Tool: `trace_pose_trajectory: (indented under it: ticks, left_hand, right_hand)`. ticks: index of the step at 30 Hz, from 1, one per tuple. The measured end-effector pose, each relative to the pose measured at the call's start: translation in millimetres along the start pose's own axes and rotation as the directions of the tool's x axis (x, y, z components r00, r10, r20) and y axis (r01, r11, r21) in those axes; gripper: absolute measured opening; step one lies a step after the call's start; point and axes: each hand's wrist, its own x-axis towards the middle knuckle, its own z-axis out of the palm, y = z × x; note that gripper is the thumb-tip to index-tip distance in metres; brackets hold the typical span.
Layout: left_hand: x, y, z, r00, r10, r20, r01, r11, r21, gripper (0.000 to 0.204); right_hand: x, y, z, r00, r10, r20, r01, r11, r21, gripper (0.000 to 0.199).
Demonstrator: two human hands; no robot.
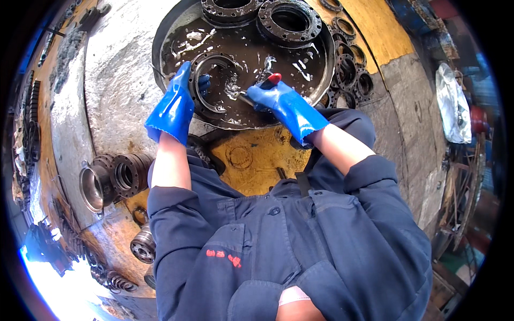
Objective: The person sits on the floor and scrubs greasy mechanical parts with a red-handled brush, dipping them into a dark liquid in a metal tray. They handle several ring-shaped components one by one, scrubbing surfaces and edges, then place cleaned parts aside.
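My left hand (176,101), in a blue rubber glove, is closed around the left rim of a dark metal flange ring (213,58). The ring is tilted inside a round metal basin (157,48) of dark, foamy liquid. Also gloved in blue, my right hand (270,99) grips a red-handled tool (274,78) to the right of the ring. A thin metal end pokes out on the ring side of that fist; its exact shape is hidden. Two more bolt-holed flange rings (289,22) rest at the basin's far side.
Several dark rings (347,69) lie stacked right of the basin. On the left stand metal flanged parts (126,174) and a cylindrical part (143,245). A yellow board (251,158) lies between my knees. A white plastic bag (452,104) is at the far right.
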Motion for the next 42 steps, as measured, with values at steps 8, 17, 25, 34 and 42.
trace_pose_trajectory:
  ticks: [8, 17, 25, 34, 42]
  left_hand:
    - [3, -6, -6, 0.996, 0.02, 0.087, -0.013, 0.997, -0.08, 0.055]
    - [3, -8, -6, 0.985, 0.134, 0.106, -0.121, 0.986, -0.117, 0.054]
    - [-26, 1, 8, 0.993, 0.093, 0.066, -0.086, 0.991, -0.102, 0.047]
    - [-47, -9, -13, 0.617, 0.668, 0.416, -0.701, 0.226, 0.677, 0.05]
    - [-51, -9, -15, 0.545, 0.693, 0.472, -0.696, 0.06, 0.716, 0.042]
  right_hand:
    - [-41, -41, 36, 0.972, -0.183, 0.149, 0.158, 0.974, 0.162, 0.043]
    - [-18, -40, 47, 0.992, -0.03, 0.124, -0.025, 0.908, 0.419, 0.036]
    - [37, 10, 25, 0.99, -0.139, -0.032, 0.098, 0.827, -0.554, 0.041]
    - [76, -4, 21, 0.322, -0.848, 0.42, 0.685, -0.097, -0.722, 0.031]
    - [70, -23, 13, 0.315, -0.768, 0.558, 0.52, -0.352, -0.779, 0.044]
